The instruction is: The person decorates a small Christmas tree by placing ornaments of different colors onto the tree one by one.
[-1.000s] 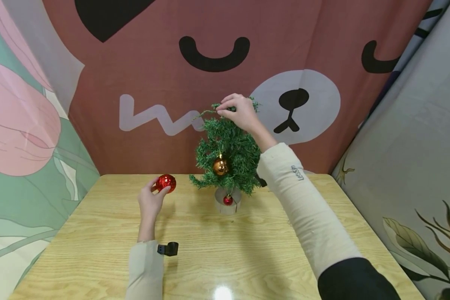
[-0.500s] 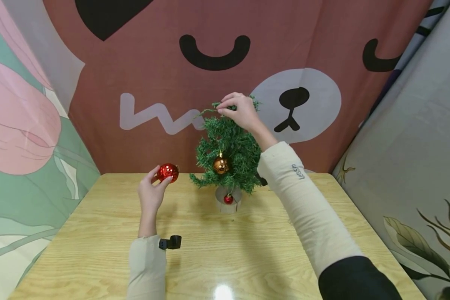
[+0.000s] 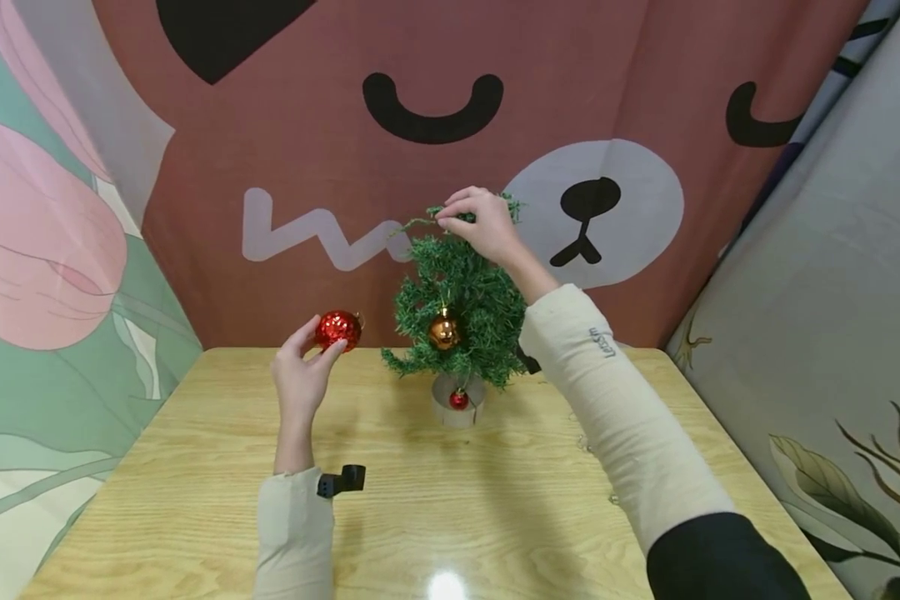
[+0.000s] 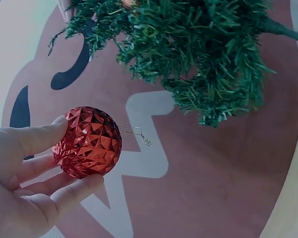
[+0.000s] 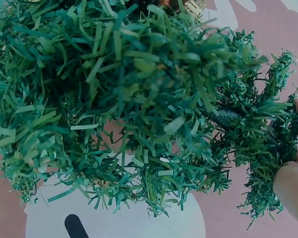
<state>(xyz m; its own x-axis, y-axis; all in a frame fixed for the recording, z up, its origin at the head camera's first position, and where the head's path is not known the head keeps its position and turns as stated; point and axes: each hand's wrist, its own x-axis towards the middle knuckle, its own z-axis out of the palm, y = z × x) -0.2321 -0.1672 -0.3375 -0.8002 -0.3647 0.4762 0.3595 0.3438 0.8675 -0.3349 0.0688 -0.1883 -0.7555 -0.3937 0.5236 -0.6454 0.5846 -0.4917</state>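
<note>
My left hand point(image 3: 302, 379) holds a red faceted Christmas bauble point(image 3: 338, 331) between thumb and fingers, left of the tree and above the table. In the left wrist view a thin gold loop sticks out of the bauble point(image 4: 92, 144) toward the green branches. At the top of the small artificial Christmas tree point(image 3: 461, 279), my right hand point(image 3: 483, 223) pinches a thin branch. The right wrist view shows that hand point(image 5: 294, 183) partly, at the right edge against the greenery. A gold bauble point(image 3: 444, 332) hangs on the tree's front, and a small red bauble point(image 3: 459, 399) hangs low before the base.
The tree stands in a pale round base point(image 3: 450, 414) on a light wooden table point(image 3: 405, 508). Small loops of thin wire or thread point(image 3: 587, 445) lie beside the right sleeve. A printed curtain point(image 3: 307, 150) hangs behind the table.
My left hand has raised the red bauble slightly, and its gold loop has come into view. The right hand stays at the treetop.
</note>
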